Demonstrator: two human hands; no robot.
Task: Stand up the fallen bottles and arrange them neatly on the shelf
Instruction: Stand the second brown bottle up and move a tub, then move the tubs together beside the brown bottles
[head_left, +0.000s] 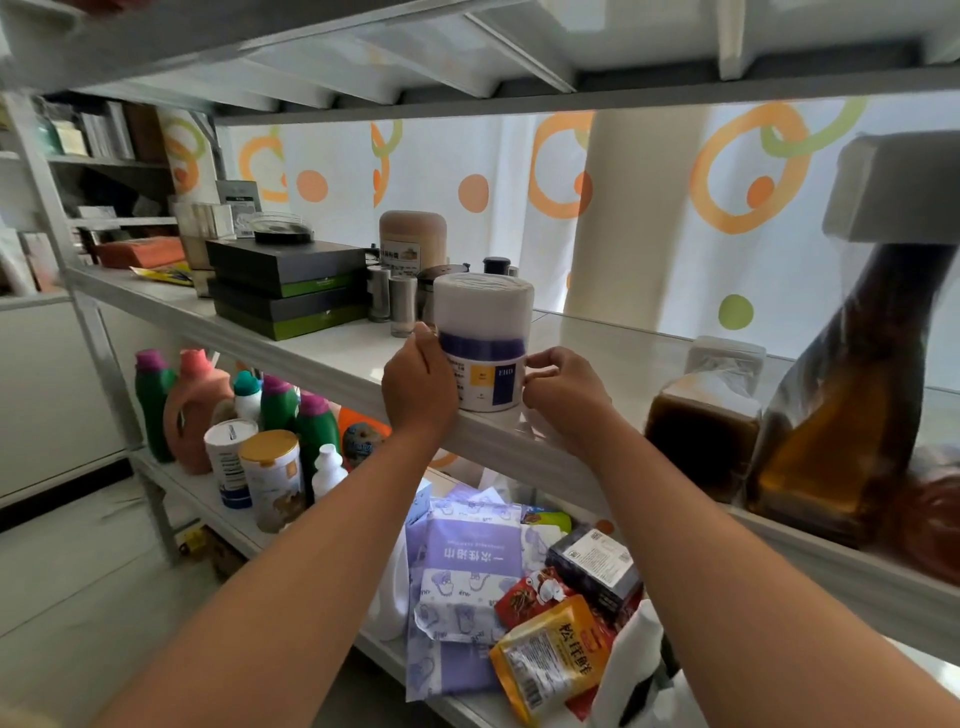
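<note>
At the centre of the frame, a white jar (483, 332) with a purple band and a white label stands upright on the middle shelf (311, 353), close to its front edge. Both hands are clamped on it. The left hand (421, 384) wraps around the jar's left side with the thumb up by the purple band. The right hand (563, 389) grips the lower right side with curled fingers. At the right of the frame, on the same shelf, a tall amber bottle (841, 415) with a white cap stands close to the camera and is blurred. A smaller amber bottle (701, 426) stands just to its left. Behind the jar are two small metal cylinders (395, 301) and a tan tub (413, 239). A stack of black and green boxes (291, 291) lies further left. On the lower shelf at left, coloured detergent bottles (192, 410) and two tins (270, 478) stand upright. At lower centre, purple packets (462, 561) and a yellow pouch (550, 660) lie in a heap.
</note>
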